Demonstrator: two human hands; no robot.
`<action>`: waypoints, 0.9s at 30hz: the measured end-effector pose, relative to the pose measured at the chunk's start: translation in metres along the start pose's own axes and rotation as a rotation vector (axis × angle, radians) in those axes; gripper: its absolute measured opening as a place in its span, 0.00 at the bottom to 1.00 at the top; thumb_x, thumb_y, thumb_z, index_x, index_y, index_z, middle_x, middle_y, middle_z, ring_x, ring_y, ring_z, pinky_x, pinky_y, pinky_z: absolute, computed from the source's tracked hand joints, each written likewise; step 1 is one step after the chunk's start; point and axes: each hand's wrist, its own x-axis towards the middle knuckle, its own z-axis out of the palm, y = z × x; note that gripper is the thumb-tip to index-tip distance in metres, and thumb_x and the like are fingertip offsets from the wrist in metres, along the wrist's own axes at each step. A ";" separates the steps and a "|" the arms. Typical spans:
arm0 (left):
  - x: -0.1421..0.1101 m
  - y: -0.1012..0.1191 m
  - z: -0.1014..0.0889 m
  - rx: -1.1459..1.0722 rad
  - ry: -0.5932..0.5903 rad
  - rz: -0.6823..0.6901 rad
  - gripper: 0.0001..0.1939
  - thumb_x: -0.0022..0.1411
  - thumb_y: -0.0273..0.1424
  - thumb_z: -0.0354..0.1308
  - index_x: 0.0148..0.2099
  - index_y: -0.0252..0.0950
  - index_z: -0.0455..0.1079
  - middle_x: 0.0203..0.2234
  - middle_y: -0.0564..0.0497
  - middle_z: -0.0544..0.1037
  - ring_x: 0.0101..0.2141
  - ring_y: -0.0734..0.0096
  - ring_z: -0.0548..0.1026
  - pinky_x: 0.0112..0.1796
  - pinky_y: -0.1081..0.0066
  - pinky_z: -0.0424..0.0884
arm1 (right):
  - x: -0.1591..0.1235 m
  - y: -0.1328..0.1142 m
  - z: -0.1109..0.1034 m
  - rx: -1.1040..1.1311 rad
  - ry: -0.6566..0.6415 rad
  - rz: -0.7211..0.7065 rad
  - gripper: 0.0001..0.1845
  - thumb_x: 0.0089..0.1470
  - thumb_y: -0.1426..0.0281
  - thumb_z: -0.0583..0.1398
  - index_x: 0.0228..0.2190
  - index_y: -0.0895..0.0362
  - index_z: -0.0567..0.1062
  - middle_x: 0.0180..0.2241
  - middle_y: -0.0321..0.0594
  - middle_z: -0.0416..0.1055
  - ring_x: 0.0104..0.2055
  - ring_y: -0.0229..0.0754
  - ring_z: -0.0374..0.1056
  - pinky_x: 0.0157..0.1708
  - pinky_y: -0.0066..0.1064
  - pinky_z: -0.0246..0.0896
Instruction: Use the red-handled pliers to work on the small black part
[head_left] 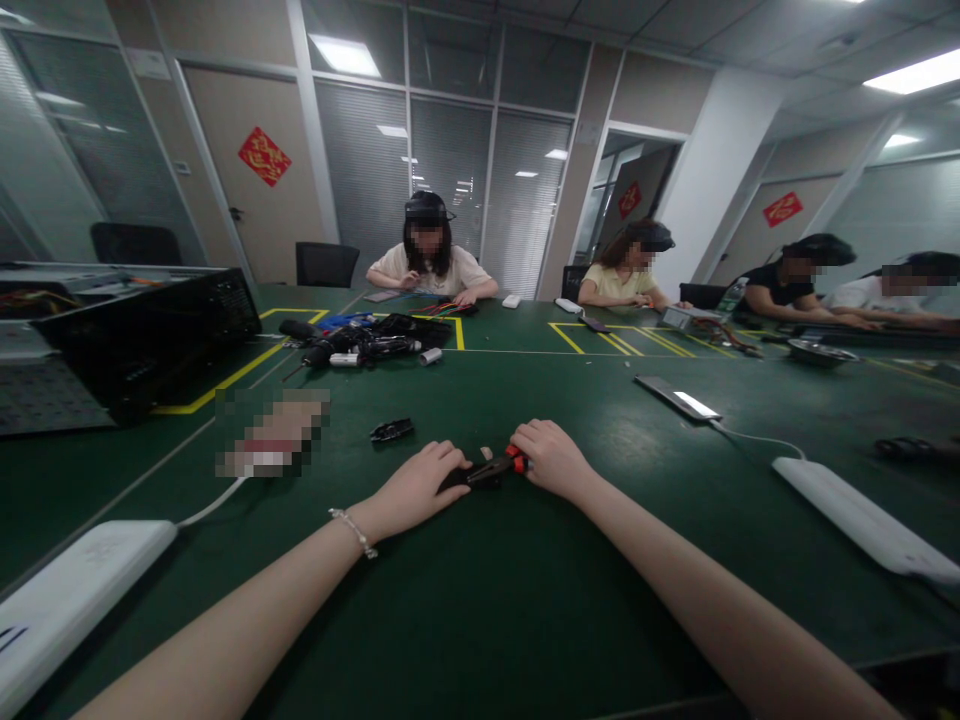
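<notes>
My right hand point(551, 458) is closed around the red handles of a pair of pliers point(491, 470), whose dark jaws point left. A small black part point(454, 480) lies under the fingers of my left hand point(420, 485), which are wrapped on it; its exact kind is not clear. The jaws of the pliers reach onto or beside this black part. Just beyond the jaws is a small pale piece point(486, 453). Another black part point(391, 430) rests on the green table point(510, 610), a little beyond my left hand.
An open black computer case point(157, 340) stands at the left. Tools and cables, with a drill point(322, 348), are piled further back. White power banks point(862, 510) with cables lie on both sides, the right one joined to a phone point(679, 398). Several people sit across the table.
</notes>
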 end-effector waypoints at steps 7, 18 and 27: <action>0.001 0.000 0.002 0.022 0.017 0.009 0.10 0.59 0.35 0.51 0.43 0.38 0.61 0.38 0.50 0.65 0.39 0.66 0.64 0.39 0.67 0.63 | 0.000 -0.002 0.000 -0.022 -0.004 -0.006 0.11 0.40 0.77 0.56 0.31 0.59 0.69 0.33 0.41 0.66 0.35 0.41 0.58 0.36 0.31 0.50; 0.000 -0.002 0.002 0.009 0.008 0.001 0.11 0.59 0.35 0.51 0.44 0.39 0.61 0.39 0.51 0.65 0.39 0.66 0.65 0.38 0.68 0.63 | 0.001 -0.004 0.001 -0.007 0.005 -0.015 0.11 0.41 0.77 0.55 0.31 0.59 0.69 0.33 0.42 0.66 0.35 0.41 0.57 0.36 0.31 0.50; 0.000 -0.001 0.000 -0.002 0.005 -0.003 0.11 0.59 0.35 0.51 0.44 0.39 0.61 0.39 0.52 0.65 0.38 0.67 0.65 0.38 0.69 0.63 | 0.000 -0.004 0.001 0.003 0.003 -0.003 0.11 0.41 0.77 0.55 0.31 0.59 0.69 0.33 0.42 0.66 0.35 0.41 0.58 0.35 0.31 0.50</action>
